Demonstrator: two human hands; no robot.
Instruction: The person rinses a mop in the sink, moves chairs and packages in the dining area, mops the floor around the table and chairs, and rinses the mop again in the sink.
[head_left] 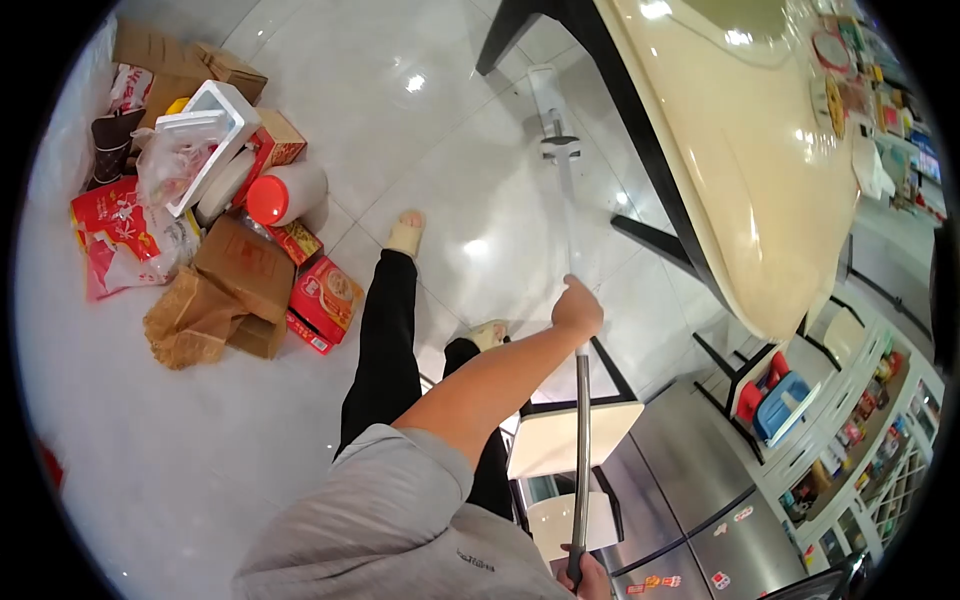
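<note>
Both my grips are closed on the mop [583, 420]: left grip [577, 310] folded round mid-pole, right grip [592, 577], at 6 o'clock and partly cut off, round the dark handle end [575, 566]. I judge it light and stiff, its smooth pole apt to twist if held loosely; these two spots look right. At 12 o'clock its flat head [543, 90] rests on glossy floor [450, 140], probably slippery, near a black leg [512, 35]; the tabletop [700, 120] spreads at 1 o'clock
</note>
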